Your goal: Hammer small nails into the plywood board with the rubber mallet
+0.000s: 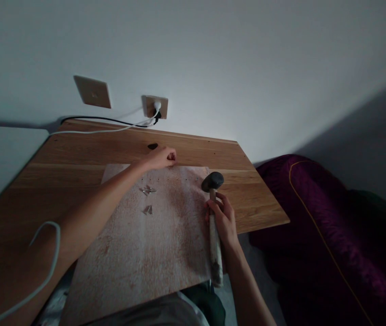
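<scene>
My right hand (223, 216) is wrapped round the pale, worn handle of a mallet (214, 181). Its black head points up, over the right edge of a whitish wooden board (166, 244). At the board's far edge, my left hand (162, 157) is closed with its fingers curled; whatever they hold, if anything, is hidden. A row of small dark dots, nail heads or holes, runs along the board near that edge. Two small piles of shiny nails (148, 190) lie loose on the board, below my left wrist.
The board rests on a brown wooden tabletop (261, 199) against a white wall. A socket (157, 107) holds plugs with white and black cables (108, 131). A white panel (6, 163) stands at the left. Purple fabric (301, 226) lies to the right.
</scene>
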A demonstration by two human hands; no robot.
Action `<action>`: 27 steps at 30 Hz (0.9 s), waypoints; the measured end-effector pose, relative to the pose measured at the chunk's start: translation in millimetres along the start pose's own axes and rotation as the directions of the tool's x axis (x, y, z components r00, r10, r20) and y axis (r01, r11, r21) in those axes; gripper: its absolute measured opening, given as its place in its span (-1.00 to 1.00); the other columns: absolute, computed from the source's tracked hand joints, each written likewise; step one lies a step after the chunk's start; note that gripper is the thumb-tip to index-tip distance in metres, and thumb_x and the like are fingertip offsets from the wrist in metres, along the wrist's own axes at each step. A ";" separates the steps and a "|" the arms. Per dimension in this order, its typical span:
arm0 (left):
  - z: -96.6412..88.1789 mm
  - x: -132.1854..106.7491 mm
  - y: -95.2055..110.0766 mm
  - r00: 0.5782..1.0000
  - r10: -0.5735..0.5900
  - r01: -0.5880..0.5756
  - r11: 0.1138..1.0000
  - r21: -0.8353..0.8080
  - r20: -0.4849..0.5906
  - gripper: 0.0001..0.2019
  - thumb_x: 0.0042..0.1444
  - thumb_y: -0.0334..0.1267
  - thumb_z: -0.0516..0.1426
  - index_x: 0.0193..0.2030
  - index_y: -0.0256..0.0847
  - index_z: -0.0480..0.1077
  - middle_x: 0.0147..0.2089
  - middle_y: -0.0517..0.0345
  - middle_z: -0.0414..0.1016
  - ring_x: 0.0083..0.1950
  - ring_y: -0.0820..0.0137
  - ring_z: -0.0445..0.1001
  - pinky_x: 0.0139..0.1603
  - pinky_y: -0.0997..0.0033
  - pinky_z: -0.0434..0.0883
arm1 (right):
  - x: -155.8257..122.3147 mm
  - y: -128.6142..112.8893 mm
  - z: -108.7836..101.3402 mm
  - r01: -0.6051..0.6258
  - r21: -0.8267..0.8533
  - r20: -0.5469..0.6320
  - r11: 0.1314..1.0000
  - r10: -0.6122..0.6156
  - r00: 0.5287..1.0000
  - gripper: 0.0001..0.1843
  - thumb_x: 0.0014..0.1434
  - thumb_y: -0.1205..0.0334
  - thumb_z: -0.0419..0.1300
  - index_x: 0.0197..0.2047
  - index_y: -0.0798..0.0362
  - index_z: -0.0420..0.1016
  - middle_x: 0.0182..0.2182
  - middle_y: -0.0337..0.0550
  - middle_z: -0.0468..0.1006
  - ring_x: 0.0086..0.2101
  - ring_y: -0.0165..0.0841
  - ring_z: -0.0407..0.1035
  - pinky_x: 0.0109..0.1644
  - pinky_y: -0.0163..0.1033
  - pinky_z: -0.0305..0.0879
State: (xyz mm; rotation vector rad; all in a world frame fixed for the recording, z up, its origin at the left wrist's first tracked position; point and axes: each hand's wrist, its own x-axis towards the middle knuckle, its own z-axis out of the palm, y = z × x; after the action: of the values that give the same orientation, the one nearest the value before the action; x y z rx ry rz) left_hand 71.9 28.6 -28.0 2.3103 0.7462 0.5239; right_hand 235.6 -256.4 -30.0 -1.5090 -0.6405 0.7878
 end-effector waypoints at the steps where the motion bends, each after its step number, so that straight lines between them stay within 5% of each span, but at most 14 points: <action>1: -0.9 -0.2 -0.1 1.000 0.003 -0.003 1.000 -0.002 0.003 -0.94 0.12 -0.43 0.28 -0.29 -0.22 0.54 -0.35 0.18 0.65 -0.33 0.40 0.57 -0.23 0.46 0.35 | 0.1 -0.1 0.0 0.000 0.000 -0.001 1.000 0.000 1.000 -0.40 -0.04 -0.16 0.53 -0.05 -0.04 0.49 -0.52 -0.38 0.57 -0.70 -0.45 0.29 -0.67 -0.34 0.16; 27: -1.7 2.6 -5.4 0.999 0.030 -0.030 0.999 -0.013 0.035 -0.94 0.07 -0.43 0.29 -0.31 -0.22 0.57 -0.38 0.19 0.66 -0.34 0.41 0.59 -0.25 0.47 0.39 | 0.2 1.3 -0.7 0.000 -0.012 0.009 1.000 0.000 1.000 -0.44 0.00 -0.12 0.51 -0.04 -0.04 0.48 -0.51 -0.39 0.56 -0.69 -0.45 0.28 -0.68 -0.33 0.18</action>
State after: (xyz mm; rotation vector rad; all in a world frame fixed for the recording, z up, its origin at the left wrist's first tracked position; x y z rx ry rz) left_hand 71.0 34.4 -30.0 2.3165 0.6907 0.4990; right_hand 236.3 -256.7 -31.3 -1.5169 -0.6529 0.7929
